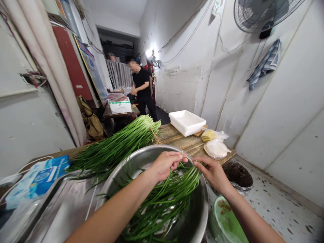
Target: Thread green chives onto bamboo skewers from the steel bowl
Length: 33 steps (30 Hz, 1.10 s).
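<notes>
A large steel basin (204, 202) stands in front of me with loose garlic chives (164, 209) lying in it. Over its far rim my left hand (165, 165) is closed in a pinch on a thin chive stalk, whose pale end sticks up past the fingertips. My right hand (212, 172) is closed too, with thumb and fingers on the ends of chives at the basin's right side. Between the two hands runs a thin, pale brownish strand. A big bundle of chives (118, 145) lies behind the basin to the left, its pale ends pointing right.
On the wooden table (165, 134) are a white tray (187, 123) and plastic bags (216, 148). A green bucket (225, 219) and a dark-filled bin (238, 175) stand right of the basin. A blue package (37, 179) lies left. Farther back, a person (141, 82) stands at another table.
</notes>
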### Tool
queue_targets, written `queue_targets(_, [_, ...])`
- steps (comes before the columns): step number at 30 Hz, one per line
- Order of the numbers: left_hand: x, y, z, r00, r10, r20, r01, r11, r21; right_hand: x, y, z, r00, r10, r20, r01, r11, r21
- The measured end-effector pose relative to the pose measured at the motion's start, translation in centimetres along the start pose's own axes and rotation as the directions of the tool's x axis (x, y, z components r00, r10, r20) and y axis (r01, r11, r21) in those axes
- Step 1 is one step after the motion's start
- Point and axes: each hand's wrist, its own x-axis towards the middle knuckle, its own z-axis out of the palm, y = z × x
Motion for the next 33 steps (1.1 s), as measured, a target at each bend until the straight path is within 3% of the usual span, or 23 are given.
queue_targets(8, [-0.7,-0.5,2.0,0.995,-0.069,0.068,0.049,0.966,0.253,-0.4,-1.2,0.3,0.998,-0.065,0.023,0.065,0.998,-0.012])
queue_targets(10, [-0.4,0.1,1.4,0.989,-0.092,0.117,0.050,0.944,0.326,-1.3,-1.4,-0.3,0.999,-0.038,-0.029,0.038,0.999,-0.011])
queue_targets(12, [0.4,0.5,-0.2,0.993,-0.063,0.098,0.014,0.900,0.436,-2.7,-1.6,-0.9,0.992,0.056,-0.116,-0.056,0.998,0.003])
queue_targets(15, [2.3,-0.8,-2.9,0.993,0.115,-0.016,-0.070,0.707,0.704,-5.0,-1.7,-1.6,0.969,0.188,-0.160,-0.185,0.982,0.038])
queue_targets(17, [3.7,-2.9,-4.1,0.982,0.186,-0.015,-0.091,0.545,0.834,-5.9,-1.7,-1.6,0.964,0.208,-0.168,-0.204,0.978,0.045])
queue_targets(20, [5.4,-6.6,-4.2,0.979,0.206,0.004,-0.099,0.449,0.888,-6.2,-1.5,-1.2,0.960,0.219,-0.174,-0.215,0.976,0.040])
queue_targets(23, [6.3,-8.9,-3.6,0.969,0.246,0.011,-0.121,0.438,0.891,-5.5,-1.0,-0.9,0.959,0.257,-0.120,-0.254,0.966,0.040])
queue_targets(25, [6.6,-9.2,-3.3,0.960,0.278,0.016,-0.140,0.430,0.892,-5.1,-0.8,-0.9,0.960,0.264,-0.095,-0.262,0.965,0.030])
queue_targets(29, [6.4,-7.0,-3.2,0.930,0.367,0.022,-0.195,0.443,0.875,-4.1,-0.2,-1.0,0.974,0.210,-0.080,-0.211,0.977,-0.006])
queue_targets(33, [4.6,-3.9,-2.4,0.902,0.432,-0.004,-0.282,0.597,0.751,-2.6,0.3,-0.7,0.987,0.145,-0.068,-0.149,0.988,-0.049])
